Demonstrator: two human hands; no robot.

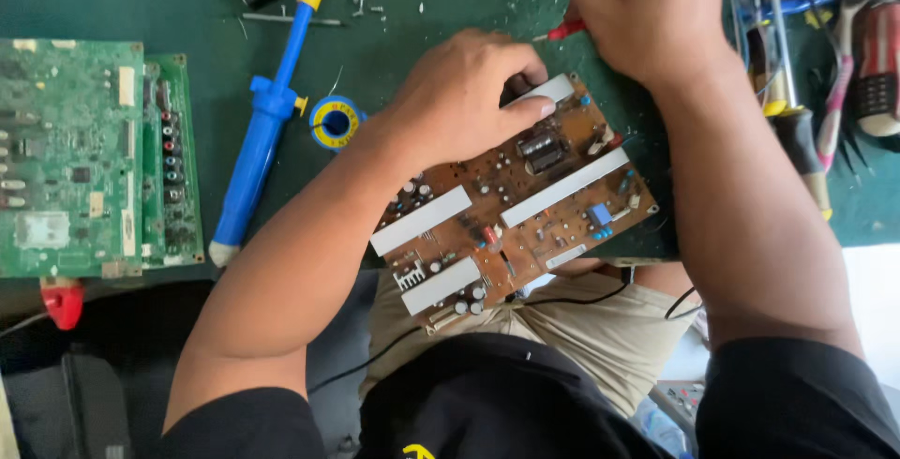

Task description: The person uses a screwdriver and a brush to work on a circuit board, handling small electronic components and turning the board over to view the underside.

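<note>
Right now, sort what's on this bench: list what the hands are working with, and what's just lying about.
In use:
left hand, gripping the brown circuit board with white heat-sink strips
right hand, holding a red-handled tool

Lying about:
blue and yellow desoldering pump
solder spool
green circuit boards
screwdrivers

— What covers the surface (pixel 441 9)?
— A dark green mat, littered with small pale scraps.
— And the light?
— Soft and even; pale floor (pixel 877 290) shows at the right edge.

Near my bench's left edge lie green circuit boards (pixel 89 154), a blue desoldering pump (pixel 265 112), and a solder spool (pixel 335 122).
</note>
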